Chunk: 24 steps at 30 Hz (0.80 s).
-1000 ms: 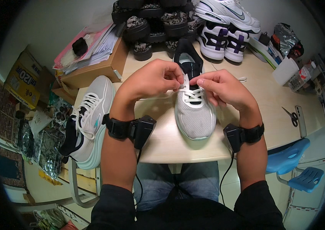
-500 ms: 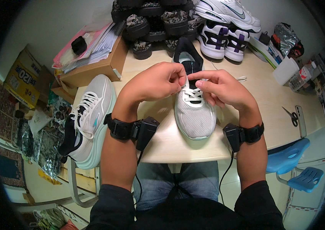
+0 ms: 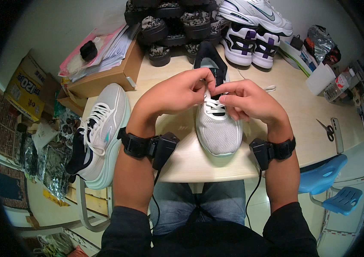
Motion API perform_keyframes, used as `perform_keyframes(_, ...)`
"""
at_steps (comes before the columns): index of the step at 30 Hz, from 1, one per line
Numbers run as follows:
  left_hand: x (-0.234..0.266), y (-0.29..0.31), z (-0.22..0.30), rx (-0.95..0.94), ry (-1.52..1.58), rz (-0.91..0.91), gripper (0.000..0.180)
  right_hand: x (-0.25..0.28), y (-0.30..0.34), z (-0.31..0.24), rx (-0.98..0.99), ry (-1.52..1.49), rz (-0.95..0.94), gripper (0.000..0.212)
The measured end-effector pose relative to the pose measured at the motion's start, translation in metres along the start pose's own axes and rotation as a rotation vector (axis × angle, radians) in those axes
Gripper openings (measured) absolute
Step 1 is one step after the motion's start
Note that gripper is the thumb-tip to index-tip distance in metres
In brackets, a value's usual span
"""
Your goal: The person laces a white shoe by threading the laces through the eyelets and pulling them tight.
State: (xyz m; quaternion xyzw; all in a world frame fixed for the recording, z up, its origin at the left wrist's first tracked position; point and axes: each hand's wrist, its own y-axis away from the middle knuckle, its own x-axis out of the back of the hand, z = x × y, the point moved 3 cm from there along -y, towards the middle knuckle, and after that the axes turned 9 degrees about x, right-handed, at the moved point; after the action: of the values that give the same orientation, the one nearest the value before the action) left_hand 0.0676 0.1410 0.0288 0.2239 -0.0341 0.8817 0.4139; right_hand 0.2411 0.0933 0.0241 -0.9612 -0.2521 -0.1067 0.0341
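A light grey mesh sneaker point(image 3: 219, 139) with a black collar lies in front of me, toe toward me. White shoelace point(image 3: 214, 106) crosses its lower eyelets. My left hand point(image 3: 181, 91) is closed in a pinch on the lace at the shoe's left eyelet row. From the other side my right hand point(image 3: 252, 99) has its index fingertip and thumb at the same lace, the other fingers curled under; its exact grip is partly hidden. The matching sneaker point(image 3: 105, 128), laced, sits to the left by my forearm.
Black patterned shoes point(image 3: 173, 25) are stacked at the back, beside white sneakers point(image 3: 255, 40). A cardboard box point(image 3: 109, 79) with papers stands back left. Scissors point(image 3: 329, 132) and a phone point(image 3: 336, 135) lie right, near a clear bottle point(image 3: 338, 88). A blue chair point(image 3: 323, 175) stands beyond the table edge.
My right index fingertip and thumb have shifted slightly down and bent more at the lace. My left fingers have turned a little, still pinching it. The sneaker stays in place.
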Motion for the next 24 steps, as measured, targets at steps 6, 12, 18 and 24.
perform_keyframes(6,0.002,0.000,-0.004,0.035,0.094,-0.060,0.021,-0.001,0.000,-0.001,0.018,-0.013,-0.003,0.029)
perform_keyframes(12,0.002,0.001,-0.003,0.107,0.089,0.015,0.022,0.000,0.001,-0.002,-0.005,0.029,0.001,0.031)
perform_keyframes(18,0.006,-0.003,-0.010,0.045,0.195,-0.028,0.019,-0.002,0.000,-0.004,0.014,0.057,-0.013,0.030)
perform_keyframes(24,0.005,0.001,-0.006,0.052,0.232,-0.069,0.018,-0.002,-0.002,-0.001,0.048,0.047,-0.028,0.032)
